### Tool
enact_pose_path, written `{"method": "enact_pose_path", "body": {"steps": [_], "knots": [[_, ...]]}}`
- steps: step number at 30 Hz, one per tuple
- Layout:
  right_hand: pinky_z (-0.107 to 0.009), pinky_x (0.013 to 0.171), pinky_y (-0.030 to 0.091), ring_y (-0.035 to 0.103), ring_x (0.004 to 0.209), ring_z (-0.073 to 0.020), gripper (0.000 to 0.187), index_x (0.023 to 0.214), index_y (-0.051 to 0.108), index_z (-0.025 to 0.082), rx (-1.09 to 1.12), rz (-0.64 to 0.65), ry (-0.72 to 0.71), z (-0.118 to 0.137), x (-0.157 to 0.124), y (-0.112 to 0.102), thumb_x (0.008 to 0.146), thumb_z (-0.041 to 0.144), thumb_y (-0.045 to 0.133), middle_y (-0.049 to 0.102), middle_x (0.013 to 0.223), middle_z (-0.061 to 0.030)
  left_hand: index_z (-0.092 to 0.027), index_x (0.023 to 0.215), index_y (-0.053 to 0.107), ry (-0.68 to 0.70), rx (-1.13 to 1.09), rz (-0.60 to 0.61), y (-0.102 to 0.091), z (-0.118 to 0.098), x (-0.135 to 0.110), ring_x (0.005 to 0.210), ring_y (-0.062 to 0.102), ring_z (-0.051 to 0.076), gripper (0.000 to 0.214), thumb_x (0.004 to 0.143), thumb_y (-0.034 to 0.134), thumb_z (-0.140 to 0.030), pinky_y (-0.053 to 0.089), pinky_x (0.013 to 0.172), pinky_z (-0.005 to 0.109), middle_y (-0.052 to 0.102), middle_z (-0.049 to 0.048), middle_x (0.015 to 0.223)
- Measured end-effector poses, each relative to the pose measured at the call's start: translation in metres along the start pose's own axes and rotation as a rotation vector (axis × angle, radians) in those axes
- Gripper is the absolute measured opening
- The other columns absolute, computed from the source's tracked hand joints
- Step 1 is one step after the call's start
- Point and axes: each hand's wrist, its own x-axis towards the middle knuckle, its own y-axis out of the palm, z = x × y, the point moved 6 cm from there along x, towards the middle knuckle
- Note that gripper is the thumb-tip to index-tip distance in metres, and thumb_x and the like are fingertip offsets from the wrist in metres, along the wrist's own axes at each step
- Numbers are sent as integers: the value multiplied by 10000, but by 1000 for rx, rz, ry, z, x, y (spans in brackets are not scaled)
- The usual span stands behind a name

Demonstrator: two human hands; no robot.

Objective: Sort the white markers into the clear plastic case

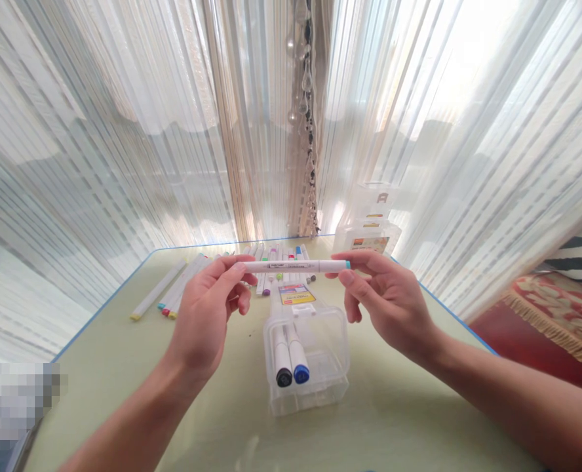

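Pinching a white marker [291,267] by its ends, with thumb and fingers of the left hand [200,308] at 1 end and of the right hand [394,292] at the other, turquoise-tipped one. Holding it level, above the table [232,406] and apart from it, printed label showing. Just below and nearer, between the forearms, on the tabletop, a clear plastic case [315,396], mouth open toward the near side. Inside, side by side, 1 black-capped marker [282,354] and 1 blue-capped marker [296,354], caps outward. Beyond the fingers, loose markers [260,283] in a row, partly hidden; farther left, a yellow-tipped marker [158,290], near other pens [183,288]. At the right rear, clear boxes [367,233]. Behind everything, striped curtains [173,131]; off to the right, fringed patterned fabric [561,301].
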Motion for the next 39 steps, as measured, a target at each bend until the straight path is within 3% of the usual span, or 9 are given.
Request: {"method": "enact_pose_path", "body": {"steps": [7,35,39], "knots": [[-214,349,462,571,401,-64,223,1062,673,164,-11,-23,-2,2,1,-1,948,356,666,731,823,-21,-135,916,741,32,-55,60,4,-3,-2,537,489,69,166,836,725,-279,387,509,195,621,-1,688],[-204,358,463,567,390,-57,156,1056,692,155,0,-22,-31,2,1,-3,955,270,663,727,738,4,-141,911,741,44,-43,91,2,0,-1,555,482,71,153,846,724,-279,397,512,185,611,-8,661],[-205,352,458,568,391,-55,153,1051,689,157,5,-22,-28,2,2,-3,952,271,664,758,808,-19,-143,918,738,51,-38,100,3,-1,-1,562,484,74,153,851,720,-279,399,514,187,610,-6,670]]}}
